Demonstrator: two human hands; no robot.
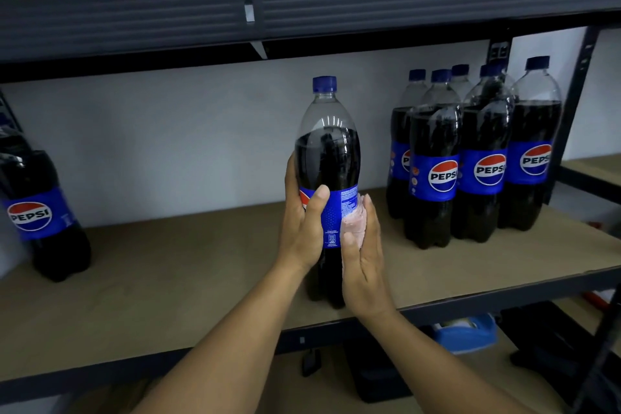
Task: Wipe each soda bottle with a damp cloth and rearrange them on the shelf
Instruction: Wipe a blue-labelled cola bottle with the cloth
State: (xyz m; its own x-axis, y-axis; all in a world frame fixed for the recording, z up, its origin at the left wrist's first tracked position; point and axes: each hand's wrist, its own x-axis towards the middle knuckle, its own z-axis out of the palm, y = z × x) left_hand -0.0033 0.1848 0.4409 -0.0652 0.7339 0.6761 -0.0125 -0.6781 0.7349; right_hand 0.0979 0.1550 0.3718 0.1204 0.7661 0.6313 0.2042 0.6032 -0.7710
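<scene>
A tall Pepsi bottle [327,151] with a blue cap and blue label stands upright near the front of the wooden shelf [168,279]. My left hand [302,228] grips its left side at the label, thumb across the front. My right hand [363,262] presses a small pale pink cloth [353,222] flat against the bottle's right side with straight fingers. The cloth is mostly hidden behind that hand.
Several Pepsi bottles [470,161] stand grouped at the shelf's right back. One more Pepsi bottle [37,212] stands at the far left. A dark upper shelf beam [302,13] runs overhead. A blue tape dispenser [467,333] sits on the level below.
</scene>
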